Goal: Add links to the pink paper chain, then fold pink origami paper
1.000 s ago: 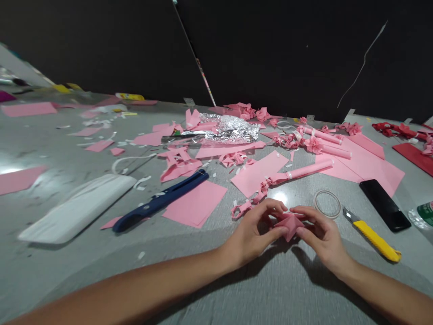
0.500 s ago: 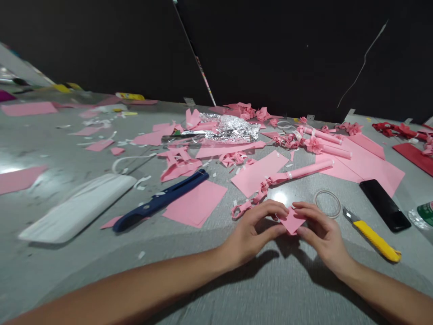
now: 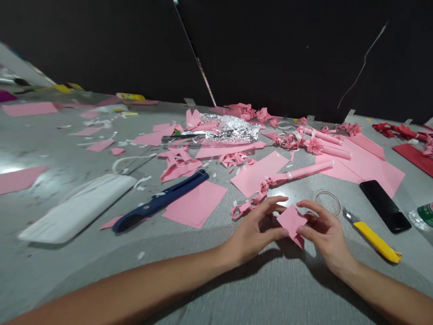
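Observation:
Between my hands, a small folded piece of pink paper (image 3: 292,220) shows a diamond-shaped face, with a pointed flap hanging below. My right hand (image 3: 326,237) pinches its right side, the thumb on the front and fingers behind. On the left edge rests the thumb of my left hand (image 3: 253,232); that hand's index finger is lifted off the paper, and its other fingers are partly hidden. Just beyond the left hand lies a pink paper chain (image 3: 260,196) joined to a rolled pink tube (image 3: 307,169).
To the right lie a yellow utility knife (image 3: 379,243) with its blade out, a black phone (image 3: 384,205), a tape ring (image 3: 334,198) and a bottle (image 3: 424,214). A navy stapler (image 3: 162,201) and a white pouch-like object (image 3: 77,207) are left. Behind are crumpled foil (image 3: 237,126) and pink scraps.
The folded paper has turned and opened out a little, its lower flap now showing. Both index fingers have lifted away from its top edge.

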`<state>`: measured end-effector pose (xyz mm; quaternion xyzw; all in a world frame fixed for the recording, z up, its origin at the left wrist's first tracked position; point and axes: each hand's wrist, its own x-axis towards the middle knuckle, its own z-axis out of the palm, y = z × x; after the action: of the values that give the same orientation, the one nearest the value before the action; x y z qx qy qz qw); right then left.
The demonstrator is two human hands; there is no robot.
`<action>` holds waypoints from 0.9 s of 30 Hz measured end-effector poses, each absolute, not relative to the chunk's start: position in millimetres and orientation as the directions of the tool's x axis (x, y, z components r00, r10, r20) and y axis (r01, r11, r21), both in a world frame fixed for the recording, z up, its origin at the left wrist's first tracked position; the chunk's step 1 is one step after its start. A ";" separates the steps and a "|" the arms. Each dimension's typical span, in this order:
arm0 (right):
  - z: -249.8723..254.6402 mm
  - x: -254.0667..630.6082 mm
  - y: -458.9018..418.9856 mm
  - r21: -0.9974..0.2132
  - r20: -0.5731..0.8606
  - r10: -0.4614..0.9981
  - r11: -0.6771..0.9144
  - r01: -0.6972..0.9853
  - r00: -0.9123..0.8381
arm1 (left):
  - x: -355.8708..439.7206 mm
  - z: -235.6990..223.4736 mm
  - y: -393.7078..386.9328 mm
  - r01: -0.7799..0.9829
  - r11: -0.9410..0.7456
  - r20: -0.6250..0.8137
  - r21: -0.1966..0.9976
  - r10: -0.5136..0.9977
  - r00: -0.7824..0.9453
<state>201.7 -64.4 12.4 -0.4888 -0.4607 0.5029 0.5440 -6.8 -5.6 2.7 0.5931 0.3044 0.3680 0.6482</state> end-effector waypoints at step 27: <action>8.4 198.2 -63.2 -0.908 -0.211 0.976 -0.218 -0.358 -0.060 | -3.4 12.3 -0.1 -0.247 0.123 -0.026 0.961 0.931 0.365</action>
<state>198.2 -63.2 8.4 -0.4461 -0.3462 0.6404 0.5206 -3.4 -0.1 12.3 0.4916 0.3477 0.4436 0.6638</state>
